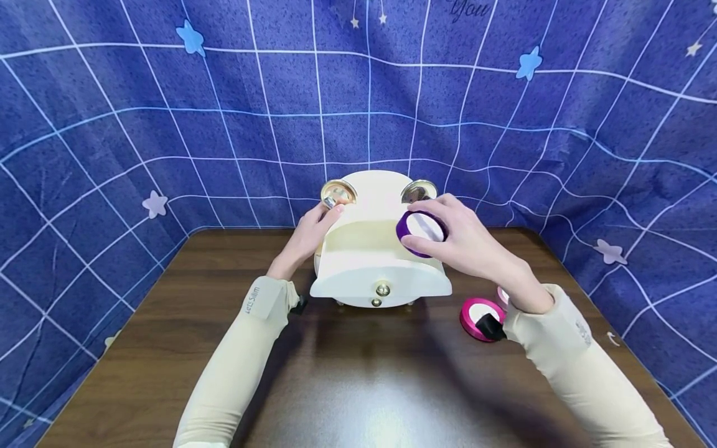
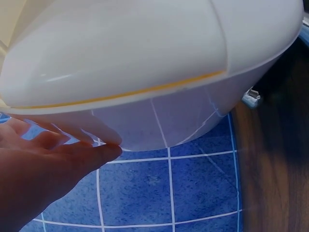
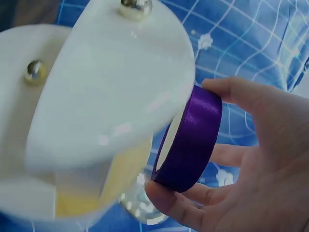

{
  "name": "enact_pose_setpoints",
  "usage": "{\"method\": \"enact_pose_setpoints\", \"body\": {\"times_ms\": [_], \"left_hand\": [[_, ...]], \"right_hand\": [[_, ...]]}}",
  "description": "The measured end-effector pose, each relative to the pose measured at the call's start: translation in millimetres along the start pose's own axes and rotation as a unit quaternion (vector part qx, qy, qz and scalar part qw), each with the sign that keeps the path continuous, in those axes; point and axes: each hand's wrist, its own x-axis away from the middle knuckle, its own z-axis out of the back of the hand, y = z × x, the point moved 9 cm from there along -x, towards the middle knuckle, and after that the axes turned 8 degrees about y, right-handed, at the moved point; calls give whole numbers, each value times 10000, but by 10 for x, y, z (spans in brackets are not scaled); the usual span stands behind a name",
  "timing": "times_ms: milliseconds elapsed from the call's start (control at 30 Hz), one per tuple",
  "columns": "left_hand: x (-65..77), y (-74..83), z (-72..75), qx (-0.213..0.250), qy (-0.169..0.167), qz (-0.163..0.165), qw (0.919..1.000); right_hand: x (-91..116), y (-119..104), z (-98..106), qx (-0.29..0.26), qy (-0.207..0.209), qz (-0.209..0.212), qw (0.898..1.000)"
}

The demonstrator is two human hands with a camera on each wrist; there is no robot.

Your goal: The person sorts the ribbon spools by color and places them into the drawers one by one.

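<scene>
In the middle of the table stands a white, round-topped box (image 1: 383, 186) with gold bell-shaped discs at its upper corners. Its upper front compartment (image 1: 381, 277), with a gold knob, is pulled out, showing a cream inside. My left hand (image 1: 310, 233) rests on the box's left side, just below the left gold disc (image 1: 338, 192); in the left wrist view its fingers touch the side wall (image 2: 159, 121). My right hand (image 1: 467, 239) pinches a roll of purple ribbon (image 3: 195, 140) between thumb and fingers, at the right edge of the pulled-out compartment, below the right gold disc (image 1: 419, 190).
A roll of pink ribbon (image 1: 469, 317) lies on the dark wooden table (image 1: 358, 367) below my right wrist. Another pink roll (image 1: 502, 296), partly hidden by that wrist, is beside it. A blue curtain (image 1: 280, 87) with white grid lines hangs behind and along both sides.
</scene>
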Motion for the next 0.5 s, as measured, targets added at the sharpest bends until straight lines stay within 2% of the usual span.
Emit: {"method": "enact_pose_setpoints", "body": {"times_ms": [200, 500], "left_hand": [[9, -11, 2, 63, -17, 59, 10000], [18, 2, 19, -111, 46, 76, 9999]], "right_hand": [[-63, -212, -139, 16, -223, 151, 9996], [-123, -333, -313, 383, -551, 325, 9972]]}}
